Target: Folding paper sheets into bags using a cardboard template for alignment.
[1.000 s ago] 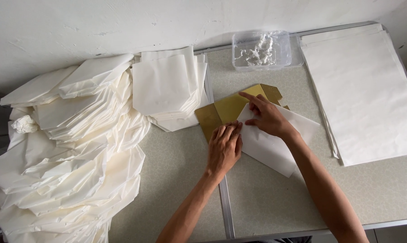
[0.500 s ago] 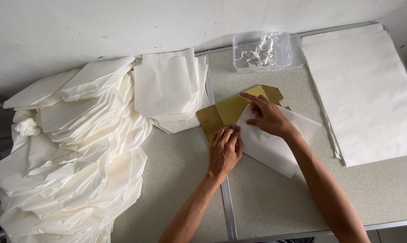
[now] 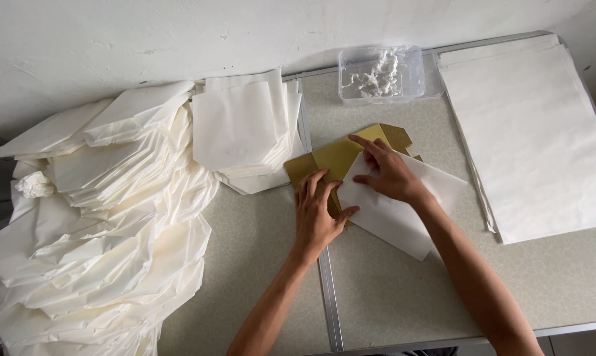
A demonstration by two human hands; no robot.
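Note:
A mustard-yellow card template (image 3: 340,155) lies on the speckled table (image 3: 390,290) with a white paper sheet (image 3: 403,217) folded over its lower right part. My left hand (image 3: 317,214) presses flat on the template's left side and the fold's edge, fingers spread. My right hand (image 3: 390,175) rests on the white sheet, its forefinger stretched along the upper fold line toward the template.
A neat stack of folded white paper bags (image 3: 242,128) sits just left of the template. A big loose heap of such bags (image 3: 93,224) fills the left. A clear plastic tub of white paste (image 3: 380,72) stands at the back. Large flat white sheets (image 3: 535,132) lie right.
My left hand has shifted slightly up onto the template and its fingers have spread. My right forefinger has slid further along the fold.

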